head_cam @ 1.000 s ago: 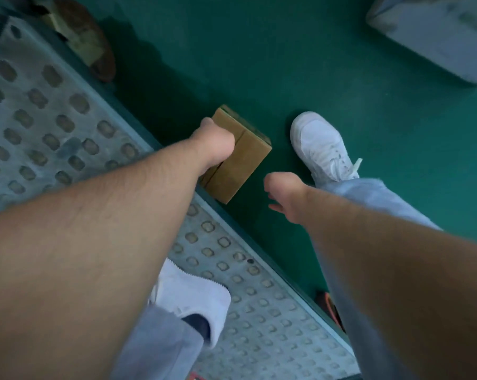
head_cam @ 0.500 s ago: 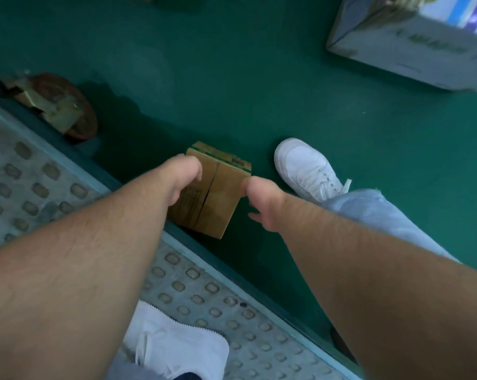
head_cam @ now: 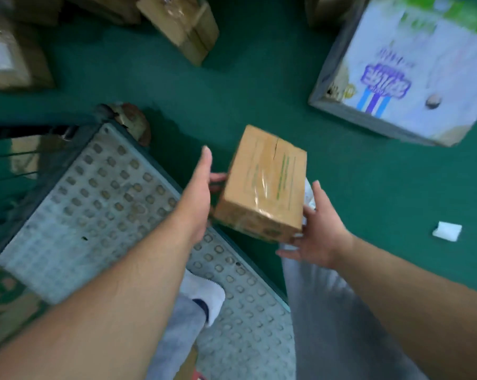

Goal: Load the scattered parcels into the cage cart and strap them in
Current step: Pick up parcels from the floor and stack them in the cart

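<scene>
Your left hand and right hand flat-fingered on box sides, box held over cart edge, its green print blurred, carton's blue lettering unreadable

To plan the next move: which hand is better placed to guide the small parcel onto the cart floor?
Left, probably. The left hand lies flat on the parcel side nearest the cart floor, above its edge; the right hand holds the opposite side, away from the cart.

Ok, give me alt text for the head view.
A left hand and right hand hold a taped cardboard parcel between them, above the green floor beside a cart's studded deck. More parcels lie on the floor beyond.
</scene>
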Demonstrator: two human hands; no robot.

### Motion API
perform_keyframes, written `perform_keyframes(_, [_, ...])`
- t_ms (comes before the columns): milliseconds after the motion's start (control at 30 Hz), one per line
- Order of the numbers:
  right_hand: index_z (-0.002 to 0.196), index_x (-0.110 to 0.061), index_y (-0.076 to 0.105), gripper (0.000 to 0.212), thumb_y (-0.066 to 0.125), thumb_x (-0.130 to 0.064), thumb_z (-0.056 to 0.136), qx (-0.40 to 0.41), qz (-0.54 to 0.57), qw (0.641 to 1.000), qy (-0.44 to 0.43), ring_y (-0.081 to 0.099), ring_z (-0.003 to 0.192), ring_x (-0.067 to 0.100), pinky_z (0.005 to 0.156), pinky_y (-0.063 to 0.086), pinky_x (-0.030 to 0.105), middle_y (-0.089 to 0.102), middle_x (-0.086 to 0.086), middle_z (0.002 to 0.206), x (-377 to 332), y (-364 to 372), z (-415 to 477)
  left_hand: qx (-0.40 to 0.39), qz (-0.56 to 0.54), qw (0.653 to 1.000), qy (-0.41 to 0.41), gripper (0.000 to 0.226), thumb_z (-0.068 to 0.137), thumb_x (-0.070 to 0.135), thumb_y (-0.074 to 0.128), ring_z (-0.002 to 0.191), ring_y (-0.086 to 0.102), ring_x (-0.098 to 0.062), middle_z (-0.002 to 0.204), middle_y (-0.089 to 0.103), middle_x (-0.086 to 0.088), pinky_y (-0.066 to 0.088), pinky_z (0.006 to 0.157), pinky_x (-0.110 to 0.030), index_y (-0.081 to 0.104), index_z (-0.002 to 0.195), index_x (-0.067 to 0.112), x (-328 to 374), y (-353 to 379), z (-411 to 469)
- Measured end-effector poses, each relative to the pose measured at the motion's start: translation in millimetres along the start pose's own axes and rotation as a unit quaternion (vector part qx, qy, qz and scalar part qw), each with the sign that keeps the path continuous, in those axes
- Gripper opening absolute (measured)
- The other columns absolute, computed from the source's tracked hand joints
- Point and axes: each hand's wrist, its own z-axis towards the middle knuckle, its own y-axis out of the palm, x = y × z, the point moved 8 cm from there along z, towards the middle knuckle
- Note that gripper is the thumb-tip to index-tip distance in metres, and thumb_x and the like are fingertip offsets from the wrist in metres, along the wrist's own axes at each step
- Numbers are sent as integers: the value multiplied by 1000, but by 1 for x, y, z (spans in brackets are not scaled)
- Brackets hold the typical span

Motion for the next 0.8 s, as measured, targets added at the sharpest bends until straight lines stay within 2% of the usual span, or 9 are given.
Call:
perform_keyframes(67, [132, -36, 60, 83, 69, -84, 65, 8, -104, 994, 9, 67, 117, 31, 95, 51, 58, 73, 3, 123, 1, 11, -50, -12, -12, 1000, -23, 57, 85, 76, 57, 90, 70, -18, 99, 76, 0, 56, 84, -40, 66, 109, 25, -14, 2, -57])
perform_keyframes(167, [129, -32, 58, 77, 79, -71, 66, 20, -231, 972, -28, 70, 108, 24, 85, 57, 46, 75, 0, 117, -20, 33, -121, 7, -2, 999, -38, 83, 56, 67, 88, 97, 73, -22, 114, 72, -2, 59, 90, -48, 43, 120, 40, -26, -5, -124])
perform_keyframes(300, [123, -33, 57, 70, 82, -65, 66, -5, -377, 922, -89, 70, 102, 18, 87, 57, 45, 75, -7, 108, -54, 88, -206, -9, -159, 986, -38, 76, 72, 38, 90, 101, 73, -23, 115, 73, -4, 56, 98, -51, 38, 127, 32, -22, -29, -211])
perform_keyframes(367, [123, -34, 58, 67, 82, -62, 67, -36, -443, 890, -101, 69, 102, 18, 87, 56, 44, 75, -6, 110, -60, 129, -238, 7, -224, 974, -24, 75, 72, 40, 89, 104, 71, -22, 115, 73, -3, 54, 100, -51, 40, 128, 29, -22, -48, -245])
perform_keyframes(433, [120, -36, 61, 64, 84, -61, 66, -66, -506, 853, -108, 68, 100, 18, 88, 54, 43, 75, -3, 112, -60, 173, -269, 12, -281, 960, -4, 89, 61, 54, 91, 108, 69, -24, 116, 74, -3, 52, 101, -52, 46, 132, 26, -22, -66, -276])
perform_keyframes(500, [115, -40, 66, 56, 85, -60, 66, -88, -574, 807, -110, 66, 97, 16, 89, 51, 42, 74, -5, 109, -50, 216, -296, 5, -358, 934, 5, 94, 55, 65, 89, 114, 67, -27, 118, 75, -3, 49, 103, -55, 55, 133, 27, -31, -84, -304])
perform_keyframes(600, [113, -42, 69, 43, 82, -52, 73, -121, -662, 733, -97, 63, 88, 13, 84, 48, 36, 72, -7, 100, -20, 276, -329, 11, -484, 875, 32, 72, 66, 65, 81, 119, 66, -30, 117, 76, -6, 47, 108, -56, 68, 126, 27, -51, -112, -341])
perform_keyframes(667, [120, -41, 68, 46, 78, -48, 75, -135, -715, 680, -91, 64, 85, 11, 76, 47, 32, 73, -8, 100, 13, 311, -341, 19, -549, 834, 51, 71, 70, 65, 77, 120, 66, -30, 120, 75, -7, 47, 108, -54, 69, 127, 24, -74, -133, -358])
perform_keyframes(800, [129, -38, 66, 68, 84, -60, 67, -148, -765, 622, -82, 68, 96, 12, 78, 47, 32, 75, -7, 112, 98, 357, -345, 62, -641, 762, 72, 58, 76, 61, 74, 115, 69, -29, 117, 76, -8, 48, 107, -56, 71, 121, 26, -136, -172, -394])
